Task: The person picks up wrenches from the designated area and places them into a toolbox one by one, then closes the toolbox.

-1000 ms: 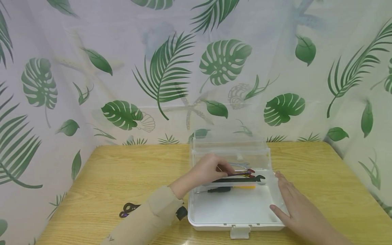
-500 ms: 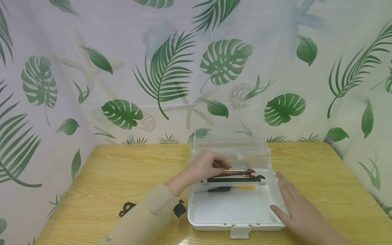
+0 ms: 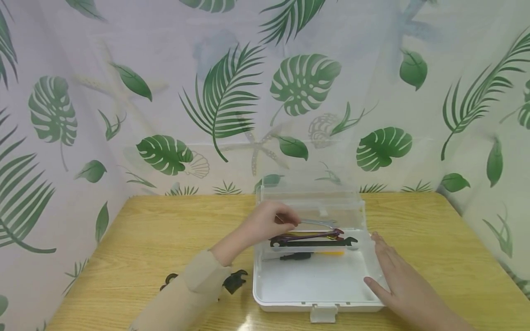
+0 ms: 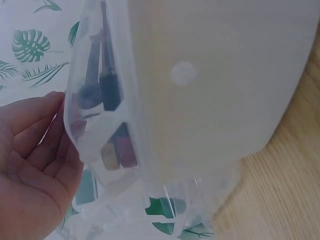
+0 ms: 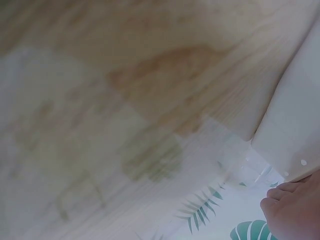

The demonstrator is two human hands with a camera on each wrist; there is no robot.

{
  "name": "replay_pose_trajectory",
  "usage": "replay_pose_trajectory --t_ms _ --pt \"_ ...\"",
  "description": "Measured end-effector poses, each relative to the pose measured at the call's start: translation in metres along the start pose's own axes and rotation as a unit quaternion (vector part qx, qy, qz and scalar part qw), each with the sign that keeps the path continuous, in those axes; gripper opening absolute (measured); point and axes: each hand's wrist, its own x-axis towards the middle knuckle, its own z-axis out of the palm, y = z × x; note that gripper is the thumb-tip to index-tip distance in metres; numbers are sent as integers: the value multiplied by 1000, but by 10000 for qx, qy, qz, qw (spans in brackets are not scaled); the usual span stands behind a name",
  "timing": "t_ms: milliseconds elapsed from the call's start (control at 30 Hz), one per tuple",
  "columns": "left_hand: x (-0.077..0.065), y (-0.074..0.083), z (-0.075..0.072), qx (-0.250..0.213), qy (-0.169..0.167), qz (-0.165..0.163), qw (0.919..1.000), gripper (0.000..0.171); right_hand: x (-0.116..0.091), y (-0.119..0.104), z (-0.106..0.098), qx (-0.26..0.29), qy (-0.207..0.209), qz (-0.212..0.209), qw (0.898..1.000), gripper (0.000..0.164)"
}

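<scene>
The fingers of the left hand are curving loosely, the thumb and index tips sitting close together. Those tips are hovering over the silver wrench; whether they are pinching or touching it, I cannot tell. The left wrist view is showing the same fingers bending beside the clear plastic wall.

The fingers of the right hand are lying straight and close together along the right wall of the white box, the thumb standing apart from them at the rim.

The silver wrench is lying towards the back of the clear tray, its near end passing out of sight at the left hand. In front of it, the purple wrench is resting at a slight slant, and the black wrench is running along the tray's front edge. Below that edge, a black-handled screwdriver is lying with a yellow strip showing to its right.

The clear lid is standing at the back of the box, and the latch is hanging at the front.

Further left, a black tool is lying on the wooden table, the beige sleeve partly covering it. Past the sleeve, a dark ring-shaped piece is showing. Behind everything, a leaf-printed sheet is hanging.
</scene>
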Motion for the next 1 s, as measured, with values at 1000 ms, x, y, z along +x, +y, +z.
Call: replay_pose_trajectory --t_ms 1000 --pt "-72 -35 -33 -1 802 -750 9940 15 0 0 0 -109 165 -138 9997 93"
